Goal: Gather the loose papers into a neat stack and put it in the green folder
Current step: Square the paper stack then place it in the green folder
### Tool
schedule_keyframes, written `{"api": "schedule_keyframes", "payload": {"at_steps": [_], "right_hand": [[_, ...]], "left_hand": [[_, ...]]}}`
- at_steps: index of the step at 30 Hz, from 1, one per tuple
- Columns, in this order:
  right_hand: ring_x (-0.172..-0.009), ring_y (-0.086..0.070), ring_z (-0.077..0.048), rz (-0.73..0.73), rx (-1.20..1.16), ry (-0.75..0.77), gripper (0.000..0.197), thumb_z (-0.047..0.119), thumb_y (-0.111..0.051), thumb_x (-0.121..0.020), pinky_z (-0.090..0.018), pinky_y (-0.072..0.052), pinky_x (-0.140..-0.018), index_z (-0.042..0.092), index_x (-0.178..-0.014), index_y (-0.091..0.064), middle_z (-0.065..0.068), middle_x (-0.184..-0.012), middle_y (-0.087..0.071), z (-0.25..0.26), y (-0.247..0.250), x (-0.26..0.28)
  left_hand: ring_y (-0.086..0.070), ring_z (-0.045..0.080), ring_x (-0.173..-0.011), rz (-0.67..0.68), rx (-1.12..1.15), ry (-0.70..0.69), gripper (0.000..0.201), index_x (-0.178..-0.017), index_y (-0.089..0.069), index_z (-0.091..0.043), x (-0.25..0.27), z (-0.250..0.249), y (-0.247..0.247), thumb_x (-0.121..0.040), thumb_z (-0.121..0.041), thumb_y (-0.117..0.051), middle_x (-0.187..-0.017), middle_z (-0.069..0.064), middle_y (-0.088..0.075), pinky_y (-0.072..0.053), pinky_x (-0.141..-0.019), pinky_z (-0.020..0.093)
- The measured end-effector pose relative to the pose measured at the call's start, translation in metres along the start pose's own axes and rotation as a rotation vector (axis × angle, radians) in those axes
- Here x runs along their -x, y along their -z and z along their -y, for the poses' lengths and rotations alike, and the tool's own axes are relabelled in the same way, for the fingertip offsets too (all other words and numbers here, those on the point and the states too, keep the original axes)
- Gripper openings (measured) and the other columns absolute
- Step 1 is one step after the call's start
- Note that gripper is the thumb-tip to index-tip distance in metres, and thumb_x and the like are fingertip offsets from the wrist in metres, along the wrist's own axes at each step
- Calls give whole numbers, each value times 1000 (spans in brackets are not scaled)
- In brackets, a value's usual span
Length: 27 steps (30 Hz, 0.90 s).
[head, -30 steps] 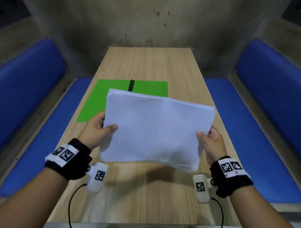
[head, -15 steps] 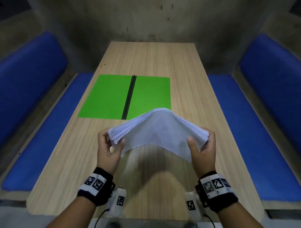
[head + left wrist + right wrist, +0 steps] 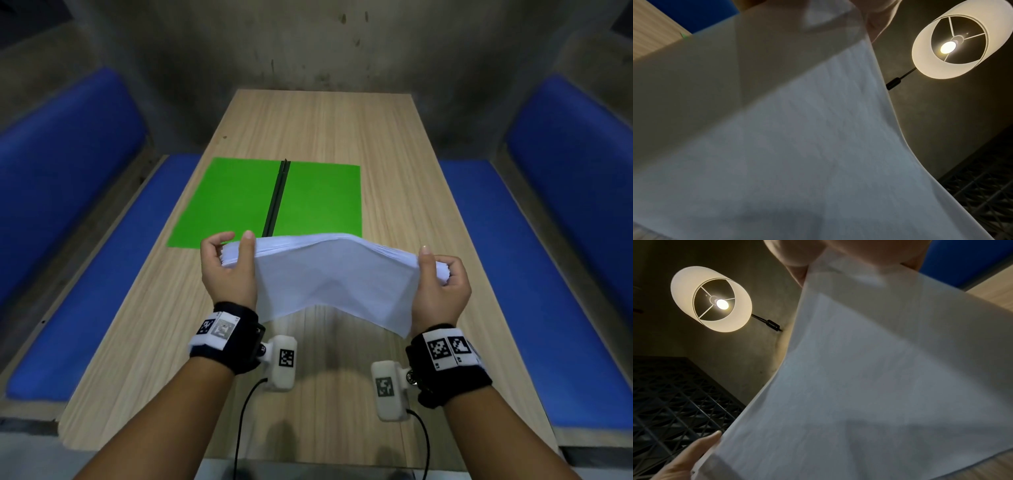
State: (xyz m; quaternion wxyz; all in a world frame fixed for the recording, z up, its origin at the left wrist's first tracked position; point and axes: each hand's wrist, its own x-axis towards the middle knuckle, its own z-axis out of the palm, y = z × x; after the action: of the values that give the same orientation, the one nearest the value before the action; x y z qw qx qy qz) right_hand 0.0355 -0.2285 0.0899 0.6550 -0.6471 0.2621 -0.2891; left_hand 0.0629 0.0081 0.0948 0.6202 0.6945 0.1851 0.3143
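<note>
A thick stack of white papers [image 3: 329, 274] hangs in the air above the near middle of the table, held by its two short ends. My left hand [image 3: 233, 263] grips the left end, thumb on the near face. My right hand [image 3: 438, 277] grips the right end the same way. The stack bows upward in the middle and its near sheet sags down. The green folder [image 3: 239, 202] lies open and flat on the table just beyond the papers, with a dark spine down its middle. Both wrist views are mostly filled by the papers [image 3: 797, 146] [image 3: 879, 386].
The wooden table [image 3: 394, 154] runs away from me to a grey wall. Blue padded benches [image 3: 534, 274] flank it on both sides. A lit pendant lamp [image 3: 949, 43] hangs overhead. Cables trail from the wrist cameras at the near edge.
The stack has tipped from facing me to lying edge-up, dropped lower, then stretched wider between my hands. The folder, earlier partly hidden behind the papers, now shows almost whole.
</note>
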Motion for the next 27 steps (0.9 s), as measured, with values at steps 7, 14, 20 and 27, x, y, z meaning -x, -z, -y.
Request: {"api": "schedule_keyframes", "payload": {"at_steps": [7, 14, 20, 27], "right_hand": [[-53, -45, 6, -6, 18, -16, 25, 36, -66, -82, -20, -40, -61, 24, -66, -51, 12, -65, -48, -1, 0, -5], [-60, -40, -8, 20, 29, 3, 24, 33, -64, -85, -22, -37, -60, 26, -65, -51, 10, -65, -44, 0, 1, -8], [-65, -41, -13, 43, 29, -1, 26, 35, -56, -89, -28, -37, -65, 27, -65, -51, 7, -66, -44, -5, 3, -10], [-72, -49, -15, 75, -10, -24, 26, 32, -53, -88, -31, -41, -71, 28, -63, -53, 8, -72, -55, -5, 4, -11]], "left_hand": [[-48, -19, -68, 25, -42, -30, 14, -94, -54, -16, -10, 5, -2, -85, -21, -64, -81, -15, -50, -33, -63, -3], [-47, -21, -78, 56, -69, -72, 7, -94, -54, -18, -14, 8, 1, -88, -19, -58, -86, -19, -51, -33, -71, -3], [-47, -20, -79, 80, -79, -98, 8, -96, -55, -16, -19, 11, 2, -90, -11, -53, -86, -19, -51, -34, -73, -1], [-53, -10, -78, 100, -47, -77, 13, -95, -55, -18, -21, 12, 2, -92, -11, -45, -85, -13, -60, -40, -75, 9]]}}
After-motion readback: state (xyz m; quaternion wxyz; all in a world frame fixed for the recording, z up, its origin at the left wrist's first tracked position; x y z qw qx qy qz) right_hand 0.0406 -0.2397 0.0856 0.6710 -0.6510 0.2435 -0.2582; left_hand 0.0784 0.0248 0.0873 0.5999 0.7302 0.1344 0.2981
